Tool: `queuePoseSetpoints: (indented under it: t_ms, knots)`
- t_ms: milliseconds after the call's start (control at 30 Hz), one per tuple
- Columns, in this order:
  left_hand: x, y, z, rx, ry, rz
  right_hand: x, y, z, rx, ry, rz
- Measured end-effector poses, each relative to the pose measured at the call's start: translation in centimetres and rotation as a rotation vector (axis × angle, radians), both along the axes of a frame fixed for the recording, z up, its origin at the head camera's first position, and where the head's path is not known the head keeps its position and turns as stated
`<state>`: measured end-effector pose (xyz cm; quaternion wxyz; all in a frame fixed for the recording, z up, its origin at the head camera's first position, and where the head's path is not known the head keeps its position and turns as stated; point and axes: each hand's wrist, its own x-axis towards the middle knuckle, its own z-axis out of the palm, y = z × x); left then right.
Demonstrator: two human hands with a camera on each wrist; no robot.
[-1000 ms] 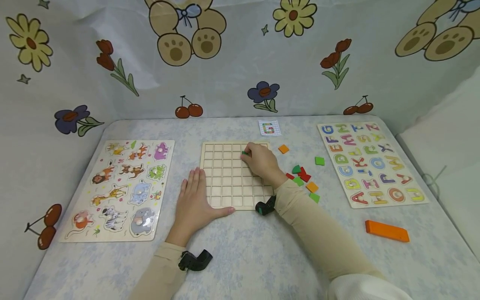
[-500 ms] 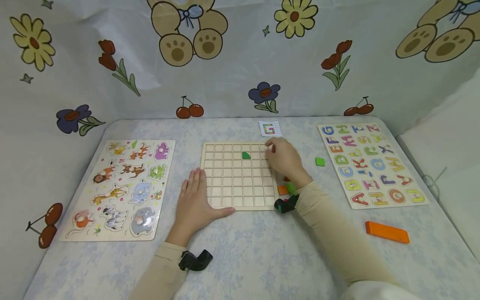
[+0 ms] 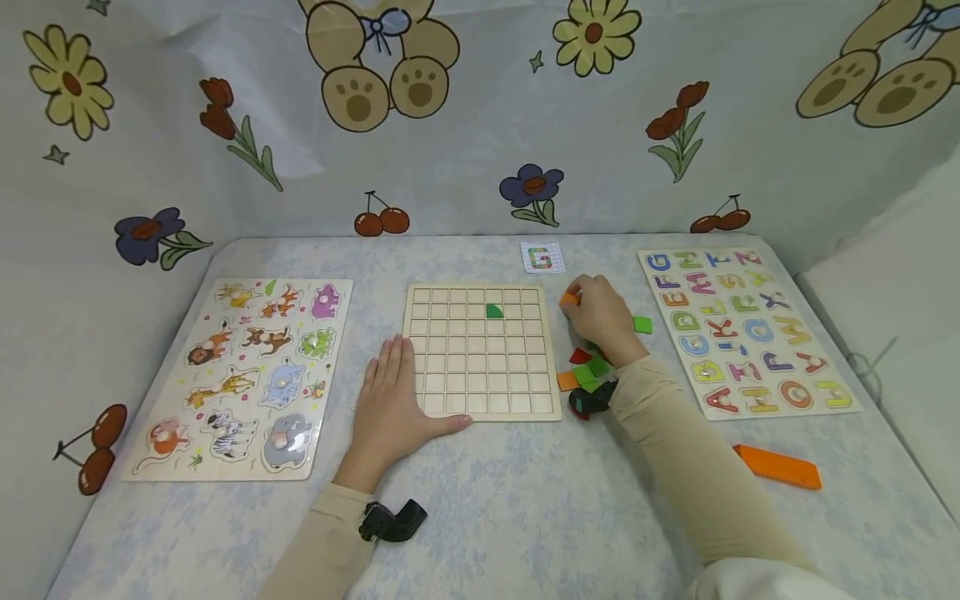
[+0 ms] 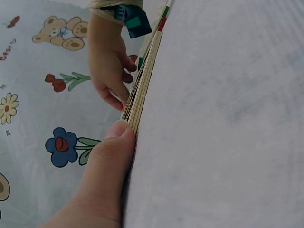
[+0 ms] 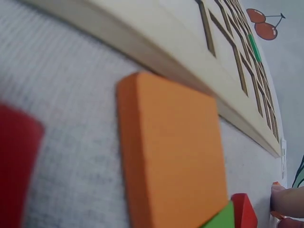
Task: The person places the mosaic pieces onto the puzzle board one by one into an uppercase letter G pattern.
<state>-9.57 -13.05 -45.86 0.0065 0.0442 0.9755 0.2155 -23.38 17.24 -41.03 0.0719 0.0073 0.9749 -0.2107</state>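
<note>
With the right hand [image 3: 600, 315], an orange tile [image 3: 569, 298] is pinched at the fingertips, just off the far right part of the grid board [image 3: 477, 363]. Whether the tile is lifted or is touching the cloth cannot be told. The near edge of the board is met by the thumb of the left hand [image 3: 393, 412], as the left wrist view confirms; its fingers are laid straight along the left edge, with the thumb spread wide from them.

The step in hand is judged to be the taking up of a tile for the board. Only one piece, a green round-cornered tile [image 3: 493, 311], is set in the grid, in the second row from the far edge, so the work seems barely begun. For the next move, a firm pinch and a lift over the right rim seem called for, with the tile kept level and squared to a cell, and the board held steady.

Beside the right edge, a red tile [image 3: 580, 356], green tiles [image 3: 584, 375] and another orange tile [image 3: 567, 381] are gathered, partly hidden by the right wrist. A small patterned card [image 3: 542, 257] is placed beyond the board's far right corner.
</note>
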Motion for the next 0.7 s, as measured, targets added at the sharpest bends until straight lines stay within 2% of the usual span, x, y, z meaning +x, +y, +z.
queuePoseSetpoints:
  t_ms: [167, 367, 467, 700]
  knots:
    - [0.0, 0.0, 0.0, -0.005, -0.002, -0.002, 0.1, 0.2, 0.2, -0.037, 0.014, 0.022]
    - [0.0, 0.0, 0.0, -0.006, -0.001, -0.005, 0.1, -0.4, 0.3, -0.128, 0.032, 0.001]
    - [0.0, 0.0, 0.0, -0.005, 0.003, -0.004, 0.3, -1.7, 0.5, -0.216, 0.051, 0.017]
    - [0.0, 0.0, 0.0, -0.01, 0.001, 0.0, 0.9, -6.6, 0.6, -0.341, 0.035, 0.138]
